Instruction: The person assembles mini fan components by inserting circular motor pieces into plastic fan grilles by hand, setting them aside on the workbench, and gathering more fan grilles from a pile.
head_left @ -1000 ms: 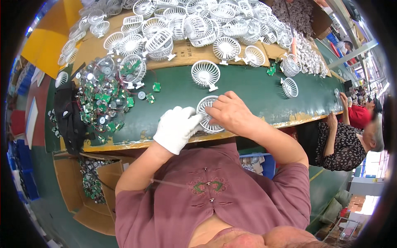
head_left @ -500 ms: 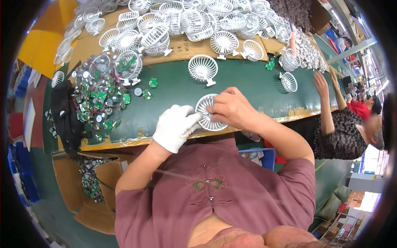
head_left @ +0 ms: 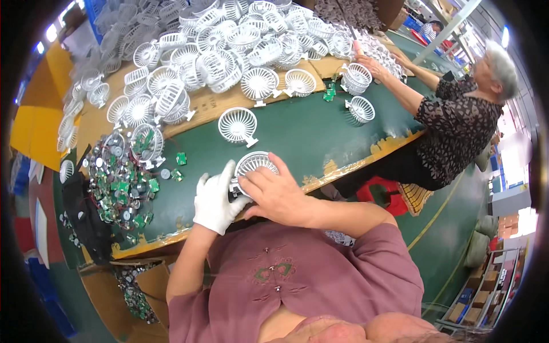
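A round white plastic fan housing (head_left: 251, 162) with radial ribs is held at the front edge of the green table, between my two hands. My left hand (head_left: 215, 201), in a white glove, grips its left side with thumb and fingers apart around the rim. My bare right hand (head_left: 278, 197) lies over its lower right part, fingers curled onto the ribs, hiding much of it. A small dark part shows between the hands; its kind is unclear. Just beyond lies another fan housing (head_left: 238, 125) with a short stem.
White fan housings (head_left: 211, 68) pile up on cardboard at the back. Green circuit boards with wired motors (head_left: 121, 186) heap at the left, beside a black cloth (head_left: 86, 208). A co-worker (head_left: 452, 120) sits at the right, one hand near a housing (head_left: 357, 78). Below stands a cardboard box (head_left: 108, 297).
The view has turned, shifting the table left and down. My left fingers have spread along the housing's rim, and my right hand has moved lower over it. The co-worker's hand reaches to a housing.
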Motion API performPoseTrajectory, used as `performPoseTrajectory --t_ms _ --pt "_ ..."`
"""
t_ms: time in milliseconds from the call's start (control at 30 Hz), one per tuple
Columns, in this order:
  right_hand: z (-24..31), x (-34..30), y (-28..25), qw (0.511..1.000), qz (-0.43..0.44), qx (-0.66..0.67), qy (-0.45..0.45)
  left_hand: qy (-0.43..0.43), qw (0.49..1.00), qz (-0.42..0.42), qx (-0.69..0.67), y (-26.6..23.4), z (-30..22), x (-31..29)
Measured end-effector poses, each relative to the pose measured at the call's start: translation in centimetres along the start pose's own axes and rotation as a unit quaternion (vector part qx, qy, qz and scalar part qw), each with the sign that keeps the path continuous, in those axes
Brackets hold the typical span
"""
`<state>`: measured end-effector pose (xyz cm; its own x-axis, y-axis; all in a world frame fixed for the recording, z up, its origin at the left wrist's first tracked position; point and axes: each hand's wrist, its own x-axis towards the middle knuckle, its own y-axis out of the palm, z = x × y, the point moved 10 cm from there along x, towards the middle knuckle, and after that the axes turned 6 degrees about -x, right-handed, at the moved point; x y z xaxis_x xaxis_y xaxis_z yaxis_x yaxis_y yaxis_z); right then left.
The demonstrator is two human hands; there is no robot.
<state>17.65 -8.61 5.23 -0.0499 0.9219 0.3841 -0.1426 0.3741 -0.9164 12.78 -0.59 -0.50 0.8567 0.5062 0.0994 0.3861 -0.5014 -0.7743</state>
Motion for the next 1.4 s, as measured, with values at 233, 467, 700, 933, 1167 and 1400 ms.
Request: performPoseTrajectory --t_ms 233,467,700,933,1167,1400 --pt "-9.1 -3.9 0.7 0.973 0.049 -0.209 0.089 0.082 0.991 -0.103 0.017 -0.1 -1.9 0.3" --pt "-28.5 -10.8 -3.6 0.915 0.052 -0.328 0.231 0.078 0.995 -0.059 0.013 2.6 -0.9 -0.1" --pt "-43.0 -18.5 -7.2 0.78 0.12 -0.47 0.394 0.108 0.991 -0.067 0.033 2.3 -2.2 0.2" --pt "-33.0 -7.7 -5.6 0.913 -0.037 -0.349 0.208 0.097 0.992 -0.079 0.022 2.1 -1.6 -0.2" --pt "-13.8 2.8 3.5 0.991 -0.082 -0.109 0.005 0.104 0.989 -0.105 0.0 1.6 -0.9 -0.4" --pt "-8.8 4.9 7.0 0.991 -0.054 -0.095 -0.079 -0.02 0.978 -0.187 -0.085 -5.4 3.7 -2.8"
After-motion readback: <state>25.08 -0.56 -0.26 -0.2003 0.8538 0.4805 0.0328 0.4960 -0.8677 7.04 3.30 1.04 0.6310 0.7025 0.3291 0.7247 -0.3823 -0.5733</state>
